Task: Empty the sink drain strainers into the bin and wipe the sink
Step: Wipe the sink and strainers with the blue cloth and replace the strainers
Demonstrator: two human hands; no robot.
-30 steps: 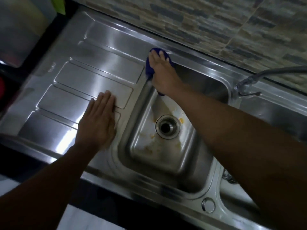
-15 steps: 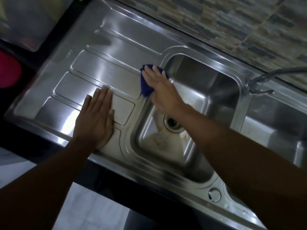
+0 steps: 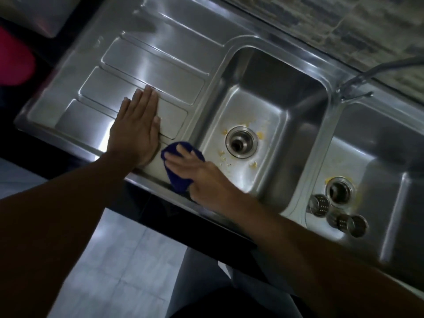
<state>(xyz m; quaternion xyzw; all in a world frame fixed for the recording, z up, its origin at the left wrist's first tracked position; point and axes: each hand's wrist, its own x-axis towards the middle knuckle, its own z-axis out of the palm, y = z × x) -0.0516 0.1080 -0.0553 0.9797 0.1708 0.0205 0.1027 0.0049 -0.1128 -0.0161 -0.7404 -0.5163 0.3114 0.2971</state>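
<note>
the dark blue folded cloth point(image 3: 177, 181) has travelled: a second ago it was at the back rim of the stainless steel left basin point(image 3: 275, 76), half a second ago midway down the strip between that basin and the ribbed steel drainboard point(image 3: 142, 72), and now it sits at the near corner of that strip, just by the counter's front edge. the right hand point(image 3: 199, 177) presses it flat there, fingers straight and spread over the cloth rather than curled round it. the left hand point(image 3: 137, 131) has hardly moved; it lies palm down on the drainboard, fingers straight and together, bracing.

so one back-to-front pass along that rim looks finished. the wiping is far from done, though: yellow food scraps point(image 3: 260, 134) are scattered on the left basin's floor around its open drain, and more yellow rings the drain of the right basin point(image 3: 390, 145). the two perforated steel strainer cups point(image 3: 319, 204) lie loose in the right basin beside its drain (whether already emptied i cannot tell, and no bin is in view).
</note>
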